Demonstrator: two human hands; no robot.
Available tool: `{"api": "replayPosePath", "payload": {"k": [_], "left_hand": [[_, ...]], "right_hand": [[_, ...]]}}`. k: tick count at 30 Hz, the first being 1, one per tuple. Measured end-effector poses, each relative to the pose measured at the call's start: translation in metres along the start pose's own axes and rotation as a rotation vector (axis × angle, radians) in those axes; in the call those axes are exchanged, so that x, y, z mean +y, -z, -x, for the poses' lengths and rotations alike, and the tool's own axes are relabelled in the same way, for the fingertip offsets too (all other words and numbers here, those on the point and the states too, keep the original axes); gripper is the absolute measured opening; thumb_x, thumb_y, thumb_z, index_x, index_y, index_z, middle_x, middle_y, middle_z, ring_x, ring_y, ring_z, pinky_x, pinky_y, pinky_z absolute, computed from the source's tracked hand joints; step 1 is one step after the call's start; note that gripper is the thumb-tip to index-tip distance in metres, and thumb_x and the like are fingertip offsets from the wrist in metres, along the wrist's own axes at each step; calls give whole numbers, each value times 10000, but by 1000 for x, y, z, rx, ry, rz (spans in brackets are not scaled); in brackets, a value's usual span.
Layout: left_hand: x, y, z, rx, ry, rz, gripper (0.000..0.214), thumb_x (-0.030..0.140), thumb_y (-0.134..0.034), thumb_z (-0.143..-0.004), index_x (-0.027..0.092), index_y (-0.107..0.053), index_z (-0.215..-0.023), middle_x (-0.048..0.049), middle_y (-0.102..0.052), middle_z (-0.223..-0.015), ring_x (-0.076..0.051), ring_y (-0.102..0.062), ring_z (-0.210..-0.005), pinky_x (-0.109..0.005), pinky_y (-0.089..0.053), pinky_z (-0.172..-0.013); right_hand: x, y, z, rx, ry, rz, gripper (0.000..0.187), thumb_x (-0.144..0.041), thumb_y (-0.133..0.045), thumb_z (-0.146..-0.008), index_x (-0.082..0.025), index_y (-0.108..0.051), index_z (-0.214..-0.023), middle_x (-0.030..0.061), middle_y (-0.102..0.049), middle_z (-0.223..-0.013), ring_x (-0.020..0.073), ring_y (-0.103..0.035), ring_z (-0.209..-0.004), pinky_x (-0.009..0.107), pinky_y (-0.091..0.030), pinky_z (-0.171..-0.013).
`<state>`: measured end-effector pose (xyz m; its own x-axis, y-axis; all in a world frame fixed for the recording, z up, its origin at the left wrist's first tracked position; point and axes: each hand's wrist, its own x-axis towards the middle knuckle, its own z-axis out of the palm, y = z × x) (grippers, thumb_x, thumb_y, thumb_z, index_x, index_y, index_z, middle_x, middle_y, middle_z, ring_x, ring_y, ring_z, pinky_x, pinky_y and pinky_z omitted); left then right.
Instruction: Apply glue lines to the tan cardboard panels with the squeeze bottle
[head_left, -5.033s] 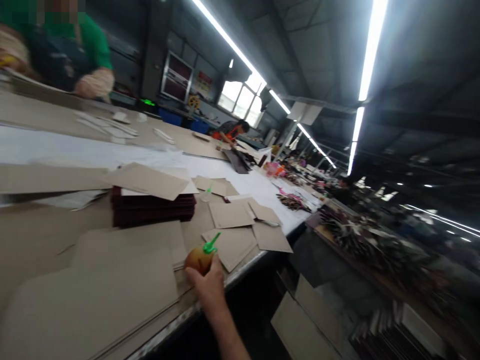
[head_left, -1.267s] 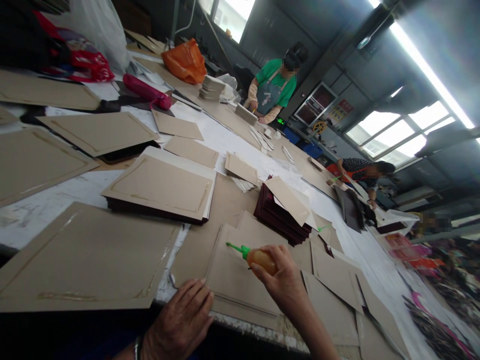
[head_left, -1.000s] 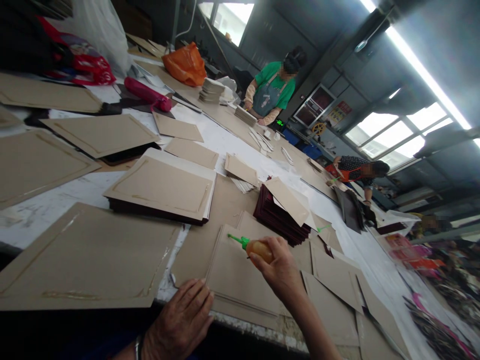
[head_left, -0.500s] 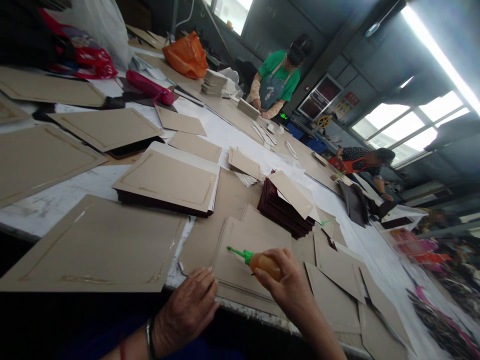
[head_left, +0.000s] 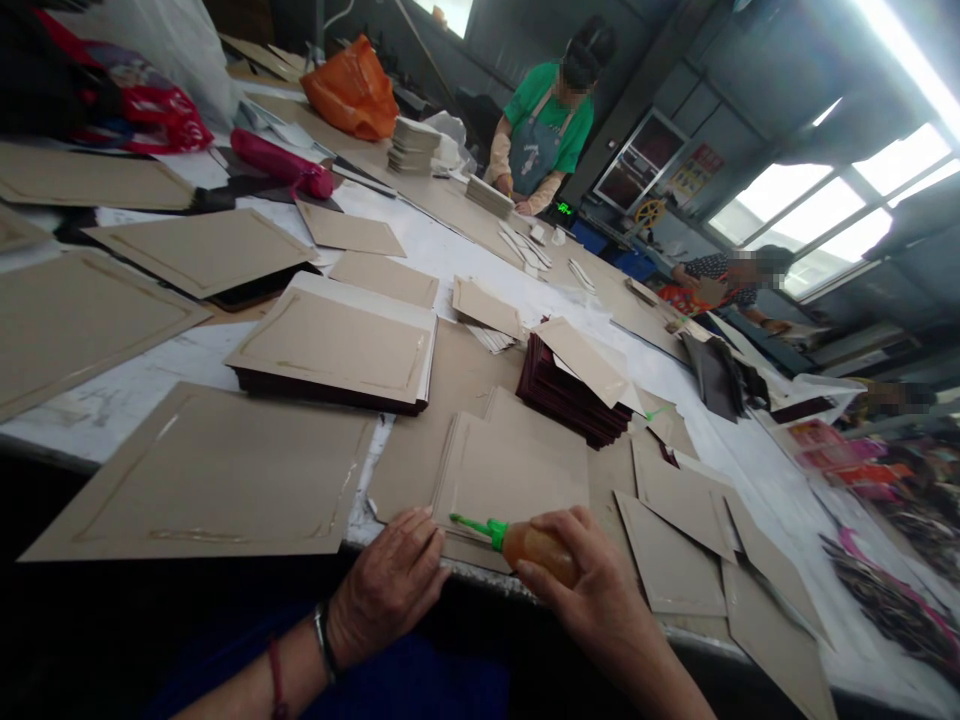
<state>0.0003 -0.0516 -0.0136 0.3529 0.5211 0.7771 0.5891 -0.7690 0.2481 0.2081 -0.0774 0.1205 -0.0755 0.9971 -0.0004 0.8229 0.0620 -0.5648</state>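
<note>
My right hand [head_left: 600,575] is closed around a glue bottle [head_left: 538,553] of amber liquid with a green nozzle. The bottle lies tilted, its tip pointing left, over the near left corner of a stack of beige boards [head_left: 517,465]. At that same corner my left hand [head_left: 390,585] rests on the table edge, fingers stretched out and close together, touching the boards and holding nothing. Left of it lies a larger beige board [head_left: 247,465] with shiny glue lines along its edges, jutting past the table edge.
Behind stands a pile of dark-red-edged pieces [head_left: 566,400]; left of it is another board-topped stack [head_left: 330,345]. Loose boards [head_left: 671,550] overlap on the right. A pink pouch [head_left: 281,163] and orange bag [head_left: 351,88] lie farther back. A co-worker in green [head_left: 551,125] stands across the table.
My right hand has brought the bottle's tip nearer to the front edge of the boards, close to my left hand. My left hand stays at the corner. The view has shifted slightly.
</note>
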Motion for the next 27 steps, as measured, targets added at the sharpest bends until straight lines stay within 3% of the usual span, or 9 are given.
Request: {"api": "replayPosePath", "payload": {"k": [9,27], "left_hand": [[-1,0,0,-23,-27,14,199,153,-535,-871,71,-607,-1037,-133,-626,-1034,-252,-581,-1061,-392,-522,-932],[-2,-1,-1,-77,-128,-33,286,112,-613,-836,81,-610,-1120,-148,-586,-1051,-293,-577,-1025,-444,-487,-901]], "right_hand": [[5,-4,8,50,-5,-33,157,-218,-658,-776,-219,-618,-929,40,-561,-883,223,-558,-826,361,-458,-757],[50,36,59,122,-217,-5,131,-252,-624,-808,-224,-609,-935,39,-536,-912,224,-549,-849,363,-430,-786]]}}
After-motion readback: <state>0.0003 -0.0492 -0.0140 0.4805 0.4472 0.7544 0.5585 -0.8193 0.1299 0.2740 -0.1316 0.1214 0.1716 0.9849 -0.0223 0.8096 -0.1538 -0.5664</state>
